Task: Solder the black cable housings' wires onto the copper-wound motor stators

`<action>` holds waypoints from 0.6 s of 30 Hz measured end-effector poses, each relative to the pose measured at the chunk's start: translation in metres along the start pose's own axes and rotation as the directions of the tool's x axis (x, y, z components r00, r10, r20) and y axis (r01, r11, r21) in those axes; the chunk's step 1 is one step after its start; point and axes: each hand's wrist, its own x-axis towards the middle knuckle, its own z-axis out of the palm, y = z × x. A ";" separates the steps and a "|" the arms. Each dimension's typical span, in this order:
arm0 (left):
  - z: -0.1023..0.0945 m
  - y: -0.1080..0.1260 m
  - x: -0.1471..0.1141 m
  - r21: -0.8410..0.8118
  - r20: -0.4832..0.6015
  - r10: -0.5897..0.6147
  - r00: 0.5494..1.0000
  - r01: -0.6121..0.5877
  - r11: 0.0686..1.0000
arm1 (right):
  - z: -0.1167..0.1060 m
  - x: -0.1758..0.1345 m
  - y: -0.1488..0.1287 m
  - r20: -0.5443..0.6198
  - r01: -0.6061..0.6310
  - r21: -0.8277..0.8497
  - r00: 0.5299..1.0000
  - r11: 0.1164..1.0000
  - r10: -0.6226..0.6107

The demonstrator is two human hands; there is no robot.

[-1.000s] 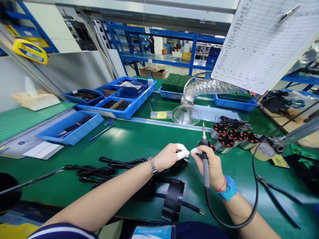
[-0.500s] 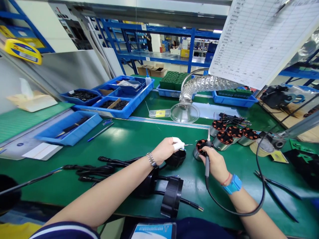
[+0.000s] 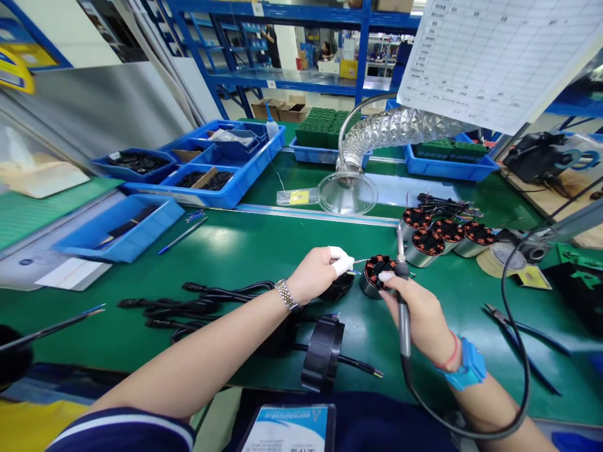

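One printed sheet [image 3: 490,56], at upper right in the head camera's view, carries a ruled grid of rows and columns, its small characters too fine to read. At the bottom edge, a name badge [image 3: 287,433] shows a blue-and-white face with lettering that is upside down and partly cut off by the frame. A yellow label [image 3: 299,198] on a flat clear packet at the back of the green desk [image 3: 245,245] bears no legible word.

The left hand [image 3: 320,270], white covers on its fingertips, has its grip pinched closed on a thin wire [image 3: 362,260], with blue and yellow strands showing just below. The right hand [image 3: 417,307] keeps its grip wrapped around a soldering iron [image 3: 404,320], while a white-tipped finger lies at the edge of a copper-wound stator [image 3: 373,290]; whether it presses there is hard to tell.

That stator sits on the desk between the two hands, upright, wound face up. The wire's long axis runs roughly sideways, its free end pointing right, toward the windings. The iron's long axis runs front to back, metal tip away from the person, cord end toward them. Four more stators [image 3: 428,248] cluster beyond the right hand, and pliers [image 3: 522,333] lie to its right.
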 end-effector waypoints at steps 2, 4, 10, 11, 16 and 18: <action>0.000 0.001 0.000 -0.001 -0.015 -0.005 1.000 0.005 1.000 | 0.009 -0.003 0.007 0.052 -0.013 -0.131 0.998 0.991 0.020; -0.001 0.000 0.000 -0.002 -0.017 -0.012 1.000 0.012 1.000 | 0.020 -0.005 0.013 0.071 -0.019 -0.212 0.997 0.977 0.035; -0.004 -0.004 0.002 -0.053 -0.042 -0.032 0.999 0.030 0.998 | 0.036 -0.003 0.007 0.018 -0.056 -0.220 0.998 0.974 0.062; -0.005 -0.005 0.003 -0.067 -0.052 -0.043 0.998 0.039 0.997 | 0.035 -0.002 0.003 0.002 -0.071 -0.211 0.997 0.975 0.073; -0.012 -0.008 0.006 -0.102 -0.111 -0.030 0.993 0.019 0.995 | 0.021 0.023 -0.013 -0.062 -0.088 -0.077 0.995 0.993 0.083; -0.013 -0.009 0.006 -0.118 -0.123 -0.030 0.992 0.016 0.993 | 0.021 0.039 -0.015 -0.024 -0.093 -0.096 0.996 0.991 0.092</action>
